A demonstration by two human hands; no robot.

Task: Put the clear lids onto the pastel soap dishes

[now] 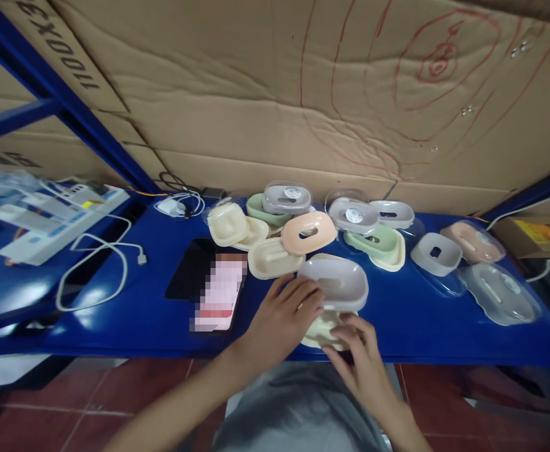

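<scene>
Near the front edge of the blue table, a pale lilac oval dish point(345, 284) lies just beyond my hands. My left hand point(291, 307) has its fingers bent over the dish's left front rim; whether they grip it is unclear. Closer to me is a cream oval piece point(319, 331), partly covered by both hands. My right hand point(360, 351) is at its right side, thumb and fingers apart around its edge. A peach oval dish point(319, 223) and a cream dish point(268, 258) lie just behind.
More lilac, green, cream and peach dishes, some with clear covers point(501, 295), spread along the back and right. A phone point(228, 292) and a black flat object point(188, 270) lie left. Farther left are a white cable point(125, 270) and a power strip point(39, 245). Cardboard point(237, 81) stands behind.
</scene>
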